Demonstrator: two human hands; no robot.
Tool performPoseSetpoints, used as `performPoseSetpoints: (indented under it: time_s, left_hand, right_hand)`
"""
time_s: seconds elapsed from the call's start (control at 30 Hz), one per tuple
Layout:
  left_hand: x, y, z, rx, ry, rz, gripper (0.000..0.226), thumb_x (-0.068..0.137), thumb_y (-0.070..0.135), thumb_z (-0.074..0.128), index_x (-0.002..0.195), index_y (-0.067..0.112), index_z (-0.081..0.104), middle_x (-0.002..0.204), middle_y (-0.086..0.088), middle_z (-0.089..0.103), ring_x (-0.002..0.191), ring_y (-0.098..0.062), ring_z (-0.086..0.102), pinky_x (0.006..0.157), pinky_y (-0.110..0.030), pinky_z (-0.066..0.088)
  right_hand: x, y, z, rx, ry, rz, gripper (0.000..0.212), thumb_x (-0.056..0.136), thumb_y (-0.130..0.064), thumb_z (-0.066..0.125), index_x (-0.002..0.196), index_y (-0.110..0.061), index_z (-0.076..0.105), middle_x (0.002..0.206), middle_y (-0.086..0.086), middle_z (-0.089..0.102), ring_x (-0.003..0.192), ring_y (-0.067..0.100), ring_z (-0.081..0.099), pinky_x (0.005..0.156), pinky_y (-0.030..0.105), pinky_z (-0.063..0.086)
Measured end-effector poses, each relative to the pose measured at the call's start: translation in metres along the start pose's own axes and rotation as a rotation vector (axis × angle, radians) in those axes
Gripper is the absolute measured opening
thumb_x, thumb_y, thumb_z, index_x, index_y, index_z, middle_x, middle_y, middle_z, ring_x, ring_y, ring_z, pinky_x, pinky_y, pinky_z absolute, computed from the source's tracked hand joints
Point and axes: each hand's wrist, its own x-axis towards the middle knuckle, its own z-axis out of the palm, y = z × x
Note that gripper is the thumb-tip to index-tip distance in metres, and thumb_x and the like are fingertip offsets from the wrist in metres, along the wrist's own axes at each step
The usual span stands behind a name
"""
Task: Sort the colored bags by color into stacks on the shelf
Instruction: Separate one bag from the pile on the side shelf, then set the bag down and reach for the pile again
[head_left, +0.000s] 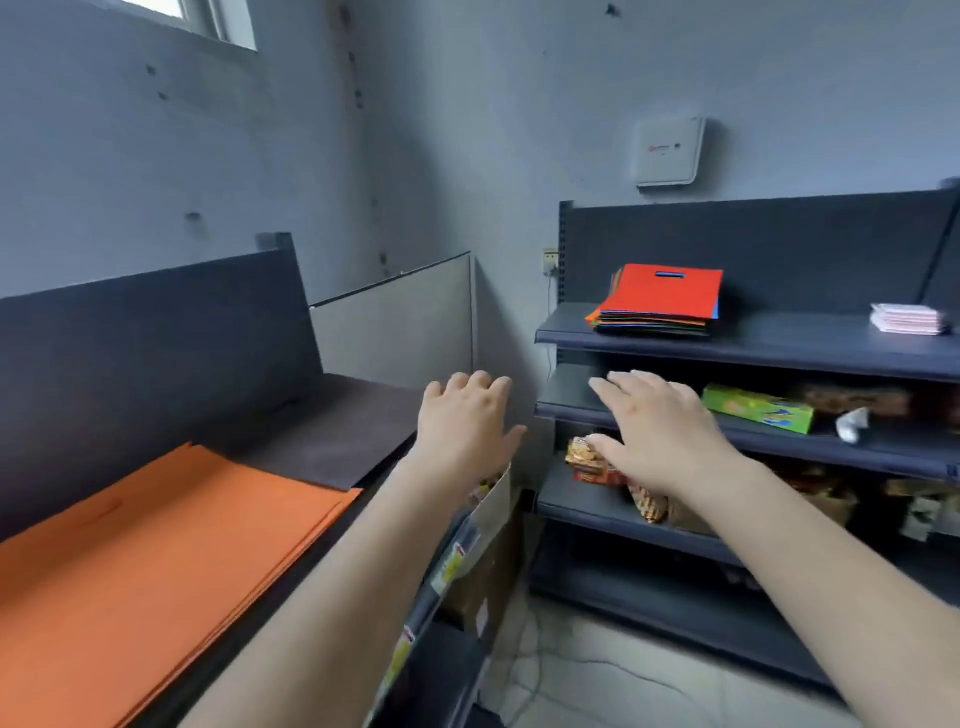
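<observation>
Both hands empty, fingers spread: left hand (465, 422), right hand (657, 432), reaching toward the right shelf (779, 345). Mixed bag stack (661, 301), red on top, sits there. Orange bags (145, 551) and a brown bag (332, 431) lie on the left shelf.

Cool, dim daylight came from a window (208, 21) above and left of the orange stack (156, 545), which stayed the brightest, most saturated surface. The wall to its right looked flat blue-grey with soft shadows. Lower shelves (675, 525) well right of it sat in murk. Wide-angle bending curved the edges, and the whole picture was slightly soft, both hands smeared.
</observation>
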Motion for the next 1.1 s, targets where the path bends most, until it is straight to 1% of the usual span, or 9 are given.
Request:
performPoseSetpoints:
  time_s: [0.17, 0.33, 0.53, 0.7, 0.8, 0.97, 1.1]
  left_hand:
    - [0.091, 0.044, 0.045, -0.059, 0.005, 0.092, 0.05, 0.092, 0.048, 0.047, 0.133, 0.02, 0.041, 0.135, -0.001, 0.047, 0.126, -0.026, 0.04, 0.098, -0.038, 0.031]
    - [0.188, 0.072, 0.086, -0.107, -0.006, 0.175, 0.051, 0.092, 0.047, 0.047, 0.135, 0.021, 0.04, 0.138, 0.0, 0.044, 0.129, -0.024, 0.037, 0.099, -0.038, 0.03]
    - [0.284, 0.09, 0.127, -0.134, 0.029, 0.214, 0.05, 0.092, 0.049, 0.046, 0.133, 0.021, 0.041, 0.138, 0.002, 0.046, 0.128, -0.023, 0.039, 0.099, -0.036, 0.03]
    - [0.352, 0.108, 0.158, -0.123, 0.016, 0.21, 0.049, 0.094, 0.049, 0.044, 0.134, 0.021, 0.04, 0.137, 0.001, 0.046, 0.127, -0.023, 0.04, 0.1, -0.036, 0.031]
    - [0.39, 0.121, 0.177, -0.115, 0.029, 0.207, 0.047, 0.094, 0.048, 0.044, 0.132, 0.02, 0.041, 0.136, 0.001, 0.047, 0.125, -0.024, 0.041, 0.098, -0.037, 0.032]
    - [0.444, 0.138, 0.213, -0.105, 0.001, 0.158, 0.049, 0.095, 0.048, 0.042, 0.135, 0.021, 0.039, 0.138, 0.003, 0.045, 0.128, -0.022, 0.038, 0.097, -0.034, 0.031]
    - [0.482, 0.144, 0.243, -0.094, -0.022, 0.118, 0.05, 0.095, 0.049, 0.041, 0.137, 0.022, 0.038, 0.138, 0.004, 0.045, 0.128, -0.021, 0.039, 0.097, -0.034, 0.031]
  right_hand:
    - [0.046, 0.068, 0.025, -0.032, -0.013, 0.126, 0.067, 0.094, -0.052, 0.043, 0.149, -0.023, 0.02, 0.155, -0.001, 0.025, 0.144, 0.02, 0.018, 0.114, 0.038, 0.018]
    - [0.104, 0.134, 0.047, -0.051, -0.019, 0.234, 0.065, 0.095, -0.05, 0.042, 0.149, -0.023, 0.02, 0.154, -0.002, 0.026, 0.143, 0.021, 0.019, 0.114, 0.039, 0.021]
    - [0.164, 0.196, 0.079, -0.046, -0.01, 0.323, 0.065, 0.095, -0.049, 0.044, 0.149, -0.022, 0.021, 0.154, -0.002, 0.027, 0.143, 0.021, 0.021, 0.112, 0.039, 0.025]
    - [0.21, 0.244, 0.107, -0.026, -0.015, 0.331, 0.064, 0.095, -0.049, 0.044, 0.149, -0.021, 0.022, 0.153, -0.002, 0.029, 0.142, 0.022, 0.022, 0.111, 0.04, 0.026]
    - [0.239, 0.277, 0.123, -0.016, -0.019, 0.314, 0.063, 0.095, -0.049, 0.043, 0.148, -0.02, 0.024, 0.152, -0.002, 0.03, 0.142, 0.022, 0.023, 0.111, 0.04, 0.026]
    - [0.289, 0.33, 0.149, 0.017, -0.051, 0.274, 0.063, 0.096, -0.048, 0.04, 0.149, -0.02, 0.021, 0.154, -0.001, 0.027, 0.143, 0.02, 0.021, 0.112, 0.039, 0.024]
    - [0.323, 0.362, 0.174, 0.05, -0.088, 0.252, 0.062, 0.097, -0.047, 0.039, 0.149, -0.019, 0.021, 0.153, 0.0, 0.028, 0.142, 0.021, 0.021, 0.112, 0.039, 0.026]
